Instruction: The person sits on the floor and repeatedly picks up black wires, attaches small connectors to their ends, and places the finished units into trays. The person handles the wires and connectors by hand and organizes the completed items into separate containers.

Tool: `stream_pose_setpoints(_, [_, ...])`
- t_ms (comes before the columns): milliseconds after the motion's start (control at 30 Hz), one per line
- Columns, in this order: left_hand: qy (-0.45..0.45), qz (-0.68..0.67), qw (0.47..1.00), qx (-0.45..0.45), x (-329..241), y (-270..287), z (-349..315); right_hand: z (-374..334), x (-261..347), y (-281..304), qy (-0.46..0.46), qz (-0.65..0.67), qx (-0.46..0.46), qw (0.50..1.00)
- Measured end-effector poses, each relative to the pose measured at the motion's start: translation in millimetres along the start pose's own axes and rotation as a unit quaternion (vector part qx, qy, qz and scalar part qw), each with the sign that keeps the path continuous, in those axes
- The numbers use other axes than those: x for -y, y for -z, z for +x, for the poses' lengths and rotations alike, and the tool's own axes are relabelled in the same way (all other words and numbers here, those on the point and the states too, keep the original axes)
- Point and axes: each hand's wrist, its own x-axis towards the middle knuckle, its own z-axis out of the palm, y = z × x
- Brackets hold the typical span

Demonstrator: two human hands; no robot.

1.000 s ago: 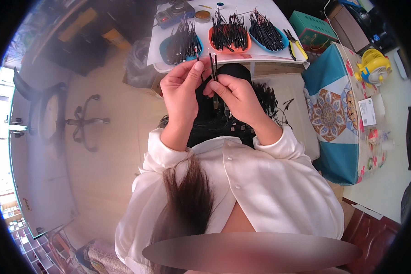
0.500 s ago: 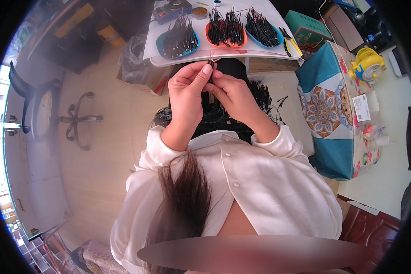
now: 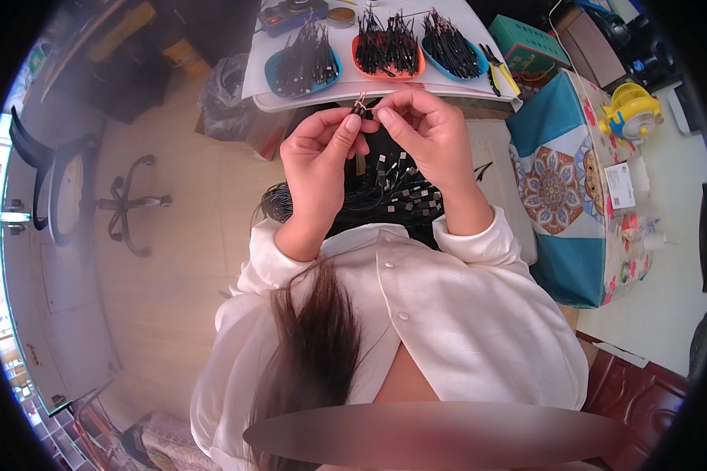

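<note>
My left hand (image 3: 318, 151) is closed, pinching a black cable end (image 3: 357, 111) between thumb and fingers, with thin reddish and pale wires sticking up from it. To its right, my right hand (image 3: 430, 140) has thumb and forefinger pressed together on a fine wire from that end. Both hands are held up just in front of the table's near edge. Below them, a heap of black cables with metal USB plugs (image 3: 412, 192) lies across my lap. How the held cable runs below my left hand is partly hidden.
On the white table (image 3: 283, 103) are a left blue tray (image 3: 273, 81), an orange tray (image 3: 393, 77) and a right blue tray (image 3: 479, 64), each filled with black cable pieces. Yellow-handled cutters (image 3: 507, 81) lie at its right edge. A yellow fan (image 3: 630, 110) stands on the right.
My right hand has moved right and slightly up, away from my left hand, drawing a thin wire sideways. More of the USB plugs in my lap now shows between the hands.
</note>
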Motion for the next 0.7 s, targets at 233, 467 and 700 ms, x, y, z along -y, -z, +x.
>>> stream_pose_setpoints(233, [0.035,-0.023,0.999,0.02,2,5,0,3,-4,-7,0.041,0.001,-0.022,0.999])
stream_pose_setpoints(467, [0.211,-0.188,0.955,0.085,-6,17,2,3,-1,-1,0.138,-0.065,0.001,0.988])
stream_pose_setpoints(700, [0.273,-0.246,0.921,0.132,-9,21,0,7,-3,2,0.139,0.054,0.022,0.989])
